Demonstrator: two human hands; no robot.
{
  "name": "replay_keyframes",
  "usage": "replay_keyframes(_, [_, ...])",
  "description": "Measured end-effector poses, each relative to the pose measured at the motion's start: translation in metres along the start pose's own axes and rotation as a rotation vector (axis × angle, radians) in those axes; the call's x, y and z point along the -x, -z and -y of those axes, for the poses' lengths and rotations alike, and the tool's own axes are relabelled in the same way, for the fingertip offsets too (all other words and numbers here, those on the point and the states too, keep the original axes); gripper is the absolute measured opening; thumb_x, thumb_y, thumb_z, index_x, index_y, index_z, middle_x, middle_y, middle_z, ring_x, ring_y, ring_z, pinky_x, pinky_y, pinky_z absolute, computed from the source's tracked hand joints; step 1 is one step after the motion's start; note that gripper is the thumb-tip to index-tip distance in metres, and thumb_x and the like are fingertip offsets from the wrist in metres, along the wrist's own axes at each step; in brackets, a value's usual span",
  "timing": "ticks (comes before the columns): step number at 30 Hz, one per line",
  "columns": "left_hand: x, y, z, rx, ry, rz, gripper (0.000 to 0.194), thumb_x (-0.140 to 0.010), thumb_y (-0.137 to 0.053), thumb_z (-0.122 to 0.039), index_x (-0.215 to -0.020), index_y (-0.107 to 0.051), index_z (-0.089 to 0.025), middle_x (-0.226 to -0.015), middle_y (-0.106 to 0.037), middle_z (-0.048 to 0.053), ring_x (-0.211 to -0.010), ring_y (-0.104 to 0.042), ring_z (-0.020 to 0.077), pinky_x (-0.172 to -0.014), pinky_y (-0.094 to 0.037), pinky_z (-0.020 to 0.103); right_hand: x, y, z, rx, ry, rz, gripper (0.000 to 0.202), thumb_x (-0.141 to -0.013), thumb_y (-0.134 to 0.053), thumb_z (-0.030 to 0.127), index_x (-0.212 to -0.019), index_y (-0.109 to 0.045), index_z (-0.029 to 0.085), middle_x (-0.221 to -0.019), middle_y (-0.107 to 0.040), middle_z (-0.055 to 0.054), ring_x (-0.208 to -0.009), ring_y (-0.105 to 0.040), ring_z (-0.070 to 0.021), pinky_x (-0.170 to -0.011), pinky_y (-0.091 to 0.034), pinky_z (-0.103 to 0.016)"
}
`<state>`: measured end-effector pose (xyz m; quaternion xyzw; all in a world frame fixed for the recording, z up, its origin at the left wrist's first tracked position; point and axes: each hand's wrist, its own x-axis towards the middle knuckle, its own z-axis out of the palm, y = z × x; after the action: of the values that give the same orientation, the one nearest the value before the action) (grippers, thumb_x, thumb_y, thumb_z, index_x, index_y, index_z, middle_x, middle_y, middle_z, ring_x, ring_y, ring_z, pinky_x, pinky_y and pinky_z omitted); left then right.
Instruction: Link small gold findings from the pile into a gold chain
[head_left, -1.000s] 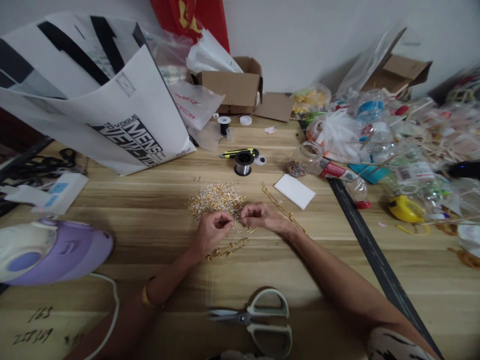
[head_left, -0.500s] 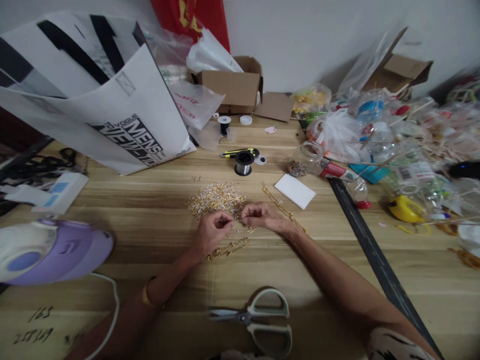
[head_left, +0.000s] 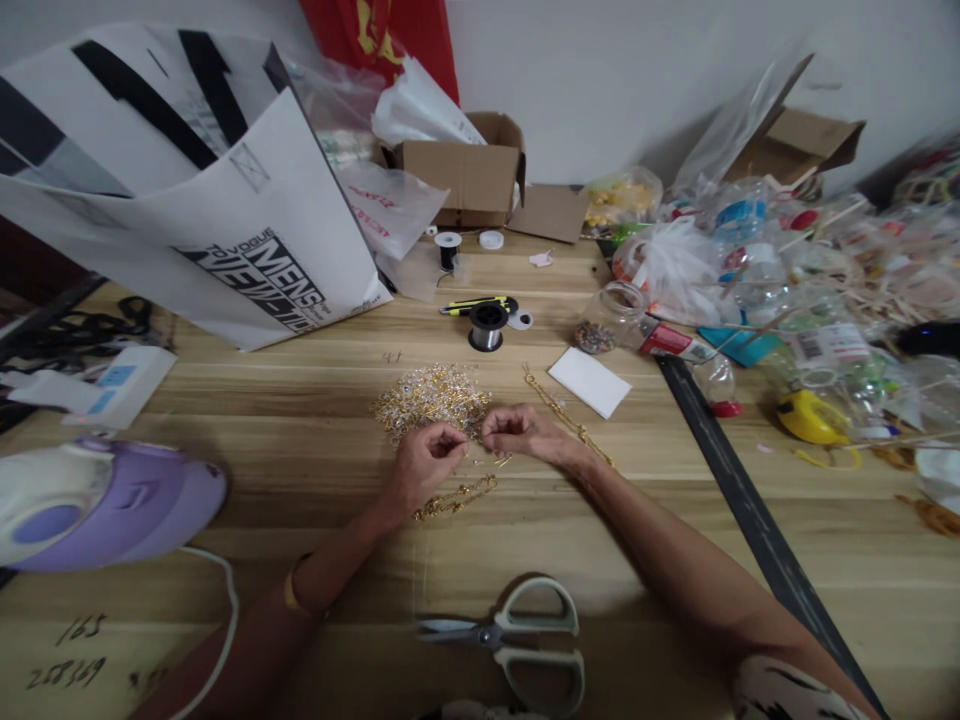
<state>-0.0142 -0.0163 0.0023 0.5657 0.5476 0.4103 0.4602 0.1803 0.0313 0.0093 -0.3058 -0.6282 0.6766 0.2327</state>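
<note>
- Wood-grained tabletop (head_left: 262, 460) lies flat beneath everything, which lets tiny loose pieces rest without rolling far.
- Nearest, scissors (head_left: 487, 636) lie with handles rightward, presumably kept within reach.
- Beyond them, a gold chain (head_left: 444, 503) rests just beside the left hand (head_left: 431, 462).
- Left hand and right hand (head_left: 521, 435) face each other, fingers pressed together; anything pinched is too small to tell.
- Just past them sits a glittering pile (head_left: 431, 395), likely for easy picking.
- Farther, a wire spool (head_left: 487, 328) stands upright, seemingly out of the way.
</note>
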Motion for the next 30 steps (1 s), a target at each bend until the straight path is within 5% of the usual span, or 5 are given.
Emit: replay_keyframes(30, [0.0006,-0.0002,0.0009,-0.004,-0.029,-0.006,0.005,-0.067,-0.064,-0.019,-0.067,-0.064,-0.014,-0.061,-0.065,0.001,-0.054,-0.058,0.0103,-0.052,-0.045,0.018,0.0001,0.0008,0.0026,0.009,-0.008,0.017,0.021,-0.076,-0.066,0.033,-0.075,-0.057,0.014,-0.063,-0.051,0.003,-0.056,-0.043,-0.0074,-0.054,-0.035,-0.021])
